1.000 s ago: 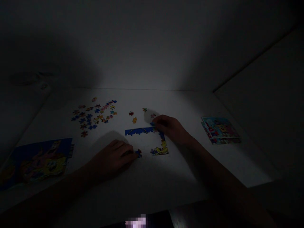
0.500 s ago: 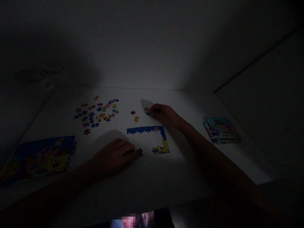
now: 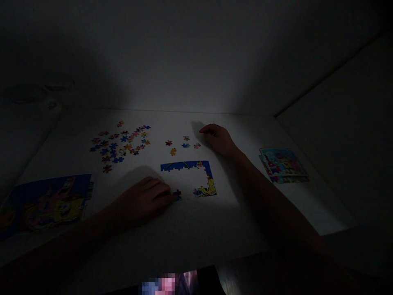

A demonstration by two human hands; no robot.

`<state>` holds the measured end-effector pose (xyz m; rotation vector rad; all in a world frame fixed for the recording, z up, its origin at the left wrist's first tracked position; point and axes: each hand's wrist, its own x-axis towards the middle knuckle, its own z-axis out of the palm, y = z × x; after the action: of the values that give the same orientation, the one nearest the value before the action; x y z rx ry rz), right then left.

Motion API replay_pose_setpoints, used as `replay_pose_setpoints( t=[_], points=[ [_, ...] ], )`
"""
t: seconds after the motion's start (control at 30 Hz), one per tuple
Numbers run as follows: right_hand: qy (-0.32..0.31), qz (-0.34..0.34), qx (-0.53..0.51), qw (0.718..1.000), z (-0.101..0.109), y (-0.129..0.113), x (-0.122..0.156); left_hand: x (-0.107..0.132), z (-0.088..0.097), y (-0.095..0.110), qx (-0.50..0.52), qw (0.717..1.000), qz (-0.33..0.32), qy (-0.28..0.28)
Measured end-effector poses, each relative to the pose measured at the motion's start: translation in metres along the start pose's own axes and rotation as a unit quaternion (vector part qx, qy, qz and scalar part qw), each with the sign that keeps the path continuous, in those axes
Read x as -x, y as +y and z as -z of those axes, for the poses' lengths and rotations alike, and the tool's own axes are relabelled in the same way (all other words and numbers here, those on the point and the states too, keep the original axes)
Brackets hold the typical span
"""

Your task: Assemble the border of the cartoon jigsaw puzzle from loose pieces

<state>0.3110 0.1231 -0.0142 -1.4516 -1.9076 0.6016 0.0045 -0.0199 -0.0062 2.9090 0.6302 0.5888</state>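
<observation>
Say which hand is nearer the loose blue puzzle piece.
Right: the right hand sits just up-right of the loose blue puzzle piece; the left hand rests farther off, below it.

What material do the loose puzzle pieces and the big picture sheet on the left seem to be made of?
The loose puzzle pieces look like thin printed cardboard with a matte finish: they lie flat and have cleanly cut knobs, though the dim light leaves this open. The big picture sheet seems to be printed paper or thin card, lying flat; its finish is hard to tell.
</observation>
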Motion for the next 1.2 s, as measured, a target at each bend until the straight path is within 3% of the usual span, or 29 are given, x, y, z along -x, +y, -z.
replay_pose_setpoints(
  t=[0.17, 0.4, 0.5, 0.6, 0.67, 0.83, 0.97, 1.2],
  points=[
    [-0.014, -0.006, -0.051, 0.999, -0.002, 0.013, 0.004, 0.0, 0.0, 0.0, 0.0, 1.0, 0.005, 0.007],
    [-0.018, 0.023, 0.019, 0.999, -0.005, 0.0, 0.006, 0.001, 0.0, -0.002, -0.016, 1.0, -0.005, -0.003],
    [-0.038, 0.086, 0.055, 0.994, -0.013, -0.017, 0.003, 0.001, 0.001, -0.002, -0.019, 1.0, -0.007, -0.007],
    [-0.104, 0.179, 0.091, 0.974, -0.034, -0.039, -0.001, 0.0, 0.002, -0.002, -0.015, 1.0, 0.004, -0.02],
    [-0.12, 0.197, 0.114, 0.966, -0.05, -0.05, -0.004, 0.001, 0.002, -0.002, -0.009, 0.999, 0.013, -0.034],
    [-0.119, 0.182, 0.14, 0.966, -0.073, -0.051, -0.011, 0.003, 0.001, -0.005, -0.004, 0.999, 0.003, -0.04],
    [-0.134, 0.166, 0.132, 0.968, -0.066, -0.05, -0.012, 0.004, 0.001, -0.005, 0.008, 0.997, 0.021, -0.069],
    [-0.152, 0.121, 0.058, 0.979, -0.055, -0.056, -0.011, 0.004, -0.002, -0.007, -0.007, 0.999, 0.007, -0.045]
  ],
)
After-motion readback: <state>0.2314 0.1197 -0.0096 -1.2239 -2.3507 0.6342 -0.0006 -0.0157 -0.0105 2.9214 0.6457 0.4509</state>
